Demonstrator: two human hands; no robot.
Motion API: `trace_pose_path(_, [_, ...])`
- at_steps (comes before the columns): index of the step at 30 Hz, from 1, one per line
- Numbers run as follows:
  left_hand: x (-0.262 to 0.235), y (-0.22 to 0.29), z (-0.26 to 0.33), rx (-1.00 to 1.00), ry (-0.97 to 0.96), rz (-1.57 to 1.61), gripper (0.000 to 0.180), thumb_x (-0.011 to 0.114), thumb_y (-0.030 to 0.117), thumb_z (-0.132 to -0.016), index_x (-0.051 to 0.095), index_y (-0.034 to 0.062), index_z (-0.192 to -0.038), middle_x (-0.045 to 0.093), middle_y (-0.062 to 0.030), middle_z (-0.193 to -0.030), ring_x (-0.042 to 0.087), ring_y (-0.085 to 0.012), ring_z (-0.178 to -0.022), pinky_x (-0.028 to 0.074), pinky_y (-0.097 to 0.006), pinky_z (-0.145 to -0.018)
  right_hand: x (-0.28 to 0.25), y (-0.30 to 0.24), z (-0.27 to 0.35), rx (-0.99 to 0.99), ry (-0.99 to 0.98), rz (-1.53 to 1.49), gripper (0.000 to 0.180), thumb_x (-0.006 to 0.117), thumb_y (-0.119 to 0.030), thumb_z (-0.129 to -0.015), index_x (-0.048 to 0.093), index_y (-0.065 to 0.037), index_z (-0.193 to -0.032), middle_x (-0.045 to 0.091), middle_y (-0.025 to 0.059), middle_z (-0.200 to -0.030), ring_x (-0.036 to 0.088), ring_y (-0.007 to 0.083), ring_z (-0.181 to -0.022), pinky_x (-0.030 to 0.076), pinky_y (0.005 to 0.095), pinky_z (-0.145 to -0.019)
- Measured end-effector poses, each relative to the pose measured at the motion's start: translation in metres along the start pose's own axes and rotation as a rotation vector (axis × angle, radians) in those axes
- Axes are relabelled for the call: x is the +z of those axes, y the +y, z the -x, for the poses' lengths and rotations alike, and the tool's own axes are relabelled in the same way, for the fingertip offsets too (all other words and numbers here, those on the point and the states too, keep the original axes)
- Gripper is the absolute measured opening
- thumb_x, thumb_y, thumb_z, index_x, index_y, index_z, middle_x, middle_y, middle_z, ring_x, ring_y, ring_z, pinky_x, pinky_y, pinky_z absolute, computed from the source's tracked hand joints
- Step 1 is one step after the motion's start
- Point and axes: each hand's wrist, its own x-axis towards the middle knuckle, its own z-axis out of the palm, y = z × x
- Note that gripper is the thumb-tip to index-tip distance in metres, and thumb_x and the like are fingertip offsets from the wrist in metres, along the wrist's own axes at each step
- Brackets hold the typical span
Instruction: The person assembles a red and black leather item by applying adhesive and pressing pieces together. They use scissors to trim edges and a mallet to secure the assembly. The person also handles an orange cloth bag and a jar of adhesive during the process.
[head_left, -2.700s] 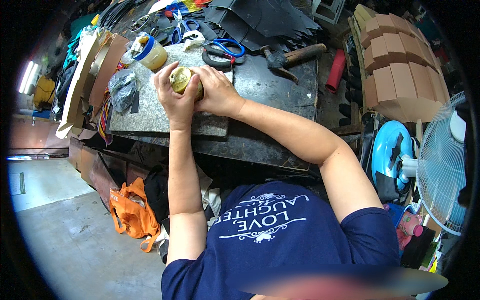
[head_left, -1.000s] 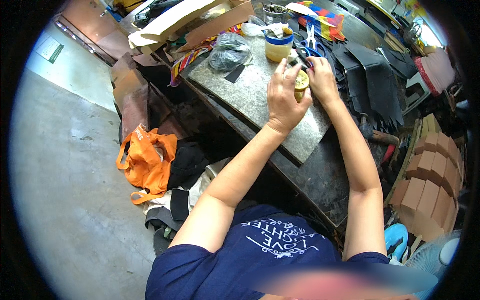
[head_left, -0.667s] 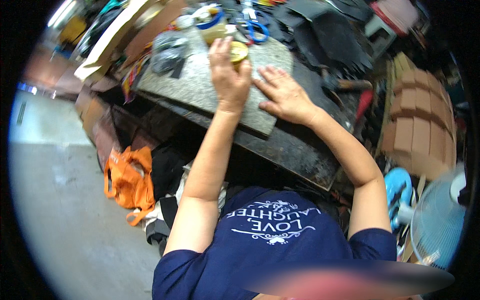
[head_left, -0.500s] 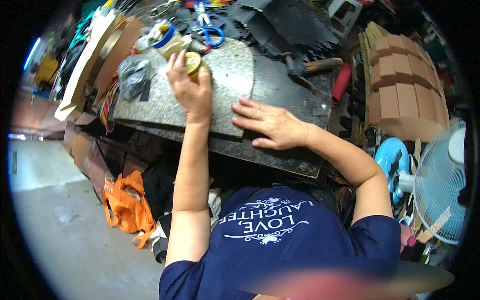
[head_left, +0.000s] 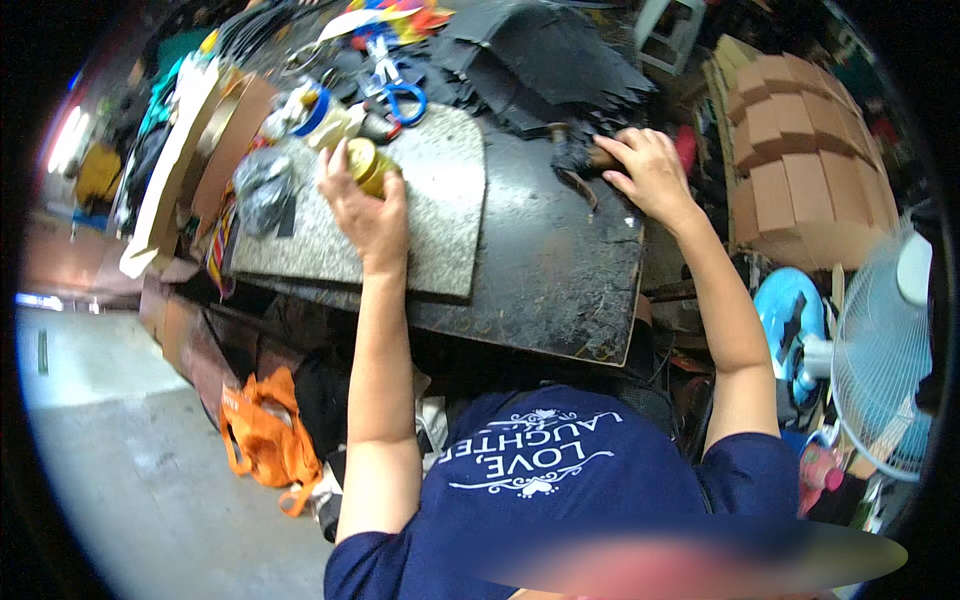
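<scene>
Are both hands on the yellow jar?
No, the left hand is around the jar, but the right hand is at the hammer.

I'm in a workshop, by the look of the scuffed dark counter (head_left: 540, 265), which carries a stone slab (head_left: 435, 225), a hammer (head_left: 573, 158), blue-handled scissors (head_left: 387, 74) and piled black sheets (head_left: 550, 60) with jagged edges. Brown box-shaped pieces (head_left: 810, 150) are stacked at my right, near a fan (head_left: 875, 370).

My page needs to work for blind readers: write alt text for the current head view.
A person's left hand is curled around a yellow jar over a speckled slab, and the right hand is at the handle of a hammer on a dark worktable. Blue-handled scissors lie near the slab's far edge.
</scene>
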Motion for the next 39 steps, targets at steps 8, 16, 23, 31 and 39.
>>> trace_pose_path(8, [-0.024,-0.034,-0.025,0.126,-0.146,-0.004,0.064,0.072,0.008,-0.075,0.048,0.0051,-0.134,0.05,-0.0208,-0.131,0.049,-0.0384,-0.123,0.041,-0.044,-0.107,-0.001,-0.04,-0.012,0.135,-0.036,-0.387,0.036,0.072,-0.036,-0.085,0.068,-0.008,-0.107,0.064,0.0107,-0.099,0.063,0.0308,-0.099,0.051,0.0414,-0.082])
trace_pose_path(16, [-0.021,-0.047,-0.022,0.083,0.051,-0.088,0.061,0.075,0.008,-0.074,0.052,0.0049,-0.131,0.055,-0.018,-0.129,0.051,-0.0361,-0.124,0.04,-0.044,-0.109,0.034,-0.116,-0.097,-0.011,-0.005,-0.193,0.035,0.072,-0.037,-0.084,0.069,-0.01,-0.107,0.062,0.0094,-0.094,0.063,0.0288,-0.095,0.053,0.0409,-0.081])
trace_pose_path(23, [-0.022,-0.051,-0.023,0.027,0.084,-0.12,0.06,0.073,0.012,-0.072,0.052,0.0055,-0.128,0.05,-0.0205,-0.129,0.051,-0.0384,-0.121,0.042,-0.047,-0.106,0.063,-0.135,-0.143,-0.013,0.022,-0.191,0.037,0.073,-0.038,-0.083,0.069,-0.01,-0.107,0.064,0.0095,-0.097,0.064,0.0281,-0.096,0.053,0.0409,-0.082])
trace_pose_path(31, [-0.024,-0.054,-0.022,-0.02,0.14,-0.106,0.043,0.072,0.021,-0.082,0.06,0.0031,-0.119,0.056,-0.0173,-0.123,0.053,-0.0344,-0.118,0.042,-0.046,-0.105,0.068,-0.155,-0.162,-0.071,-0.118,-0.247,0.046,0.068,-0.04,-0.089,0.064,-0.009,-0.122,0.066,0.0156,-0.11,0.065,0.0312,-0.106,0.052,0.0427,-0.091])
trace_pose_path(39, [-0.024,-0.055,-0.021,-0.063,0.176,-0.115,0.043,0.073,0.02,-0.082,0.058,0.0036,-0.119,0.056,-0.0152,-0.118,0.051,-0.033,-0.116,0.041,-0.045,-0.104,0.067,-0.093,-0.112,-0.17,-0.047,-0.555,0.053,0.055,-0.029,-0.101,0.045,-0.005,-0.146,0.054,0.0194,-0.14,0.054,0.0308,-0.129,0.043,0.037,-0.107])
